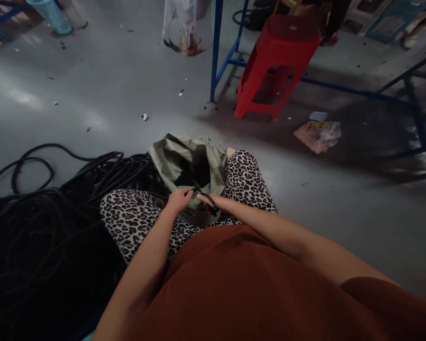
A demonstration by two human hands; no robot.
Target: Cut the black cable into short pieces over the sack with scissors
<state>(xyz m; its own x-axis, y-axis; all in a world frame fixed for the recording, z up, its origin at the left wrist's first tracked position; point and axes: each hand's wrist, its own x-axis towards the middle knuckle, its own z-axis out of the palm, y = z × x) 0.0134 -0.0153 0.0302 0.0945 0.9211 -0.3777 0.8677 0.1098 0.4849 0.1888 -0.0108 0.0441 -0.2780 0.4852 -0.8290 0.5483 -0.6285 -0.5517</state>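
Note:
My right hand is closed round the black handles of a pair of scissors, whose blades point up and to the left. Just left of it, my left hand pinches a black rubber cord near the blades; whether they touch it I cannot tell. Both hands are over the near rim of an open grey-green woven sack, which stands between my knees. Dark pieces lie inside the sack, too dim to make out singly. The cord appears to run leftward across my leg.
A large heap of black cord spreads over the floor at my left. Ahead stand a red plastic stool and a blue metal table frame. A clear plastic bag hangs beside it. Litter lies on the grey floor.

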